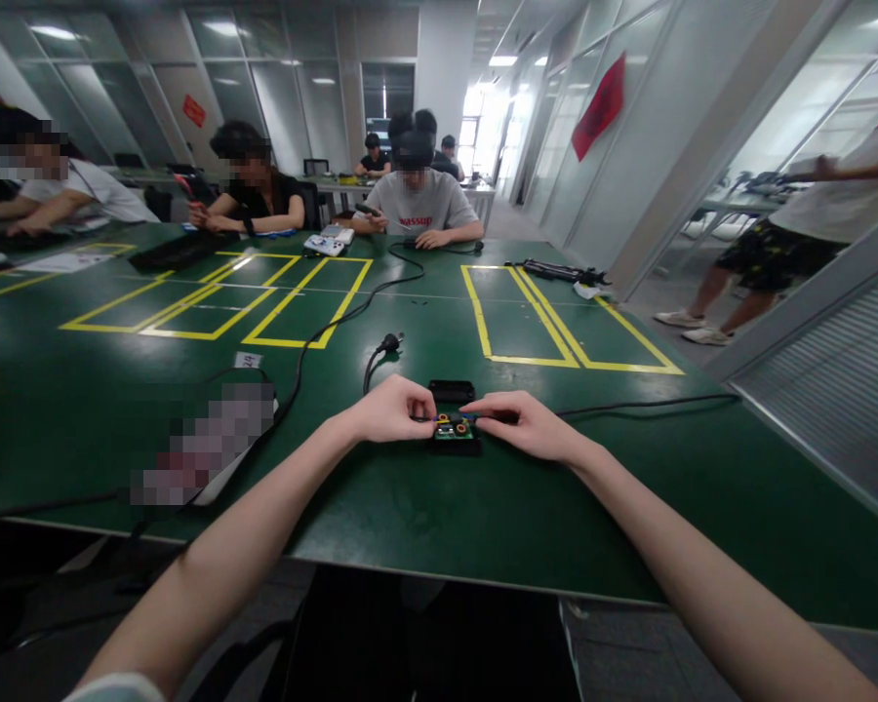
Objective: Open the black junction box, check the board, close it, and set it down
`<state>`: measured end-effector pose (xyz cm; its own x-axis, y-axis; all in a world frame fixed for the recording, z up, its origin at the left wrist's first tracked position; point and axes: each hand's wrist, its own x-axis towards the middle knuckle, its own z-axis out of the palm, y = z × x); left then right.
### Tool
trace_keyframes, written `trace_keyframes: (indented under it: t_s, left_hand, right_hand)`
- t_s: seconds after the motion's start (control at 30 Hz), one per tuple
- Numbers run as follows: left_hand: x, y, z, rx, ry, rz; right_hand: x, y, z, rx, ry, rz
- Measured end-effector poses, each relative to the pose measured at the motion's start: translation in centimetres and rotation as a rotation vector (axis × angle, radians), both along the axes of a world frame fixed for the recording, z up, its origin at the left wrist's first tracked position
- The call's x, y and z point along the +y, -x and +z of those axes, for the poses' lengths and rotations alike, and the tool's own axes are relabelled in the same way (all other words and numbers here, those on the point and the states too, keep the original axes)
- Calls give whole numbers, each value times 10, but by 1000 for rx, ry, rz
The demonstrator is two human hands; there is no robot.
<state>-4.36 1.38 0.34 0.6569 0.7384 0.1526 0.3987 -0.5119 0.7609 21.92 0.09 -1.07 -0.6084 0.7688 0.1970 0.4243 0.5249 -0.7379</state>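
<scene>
Straight in front of me a small green circuit board (455, 430), with coils and coloured wires, sits in an open black case (462, 448). The case's other black half (452, 391) lies just behind it. My left hand (395, 410) is closed in a pinch at the board's left end, where a black cable meets the wires. At the right end, the thumb and index finger of my right hand (525, 425) close around the cable (629, 404) by the blue wires. Fingertips partly hide both cable ends. A black plug (389, 343) lies behind my left hand.
A power strip with black cords lies beside a number label (248, 361) on the left. Yellow tape outlines (533, 362) mark the green table (410, 517). A folded black tripod (565, 272) rests at the back right. Several people sit across; another person stands at right.
</scene>
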Motion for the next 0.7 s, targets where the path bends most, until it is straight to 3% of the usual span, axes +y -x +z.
trace_keyframes:
  t_s: [0.23,0.7]
  left_hand:
    - [-1,4,2,3,141,-38]
    - [0,3,-4,25,188,-47]
  right_hand:
    - [-6,4,3,-16,116,17]
    - [-5,3,2,-18,190,31]
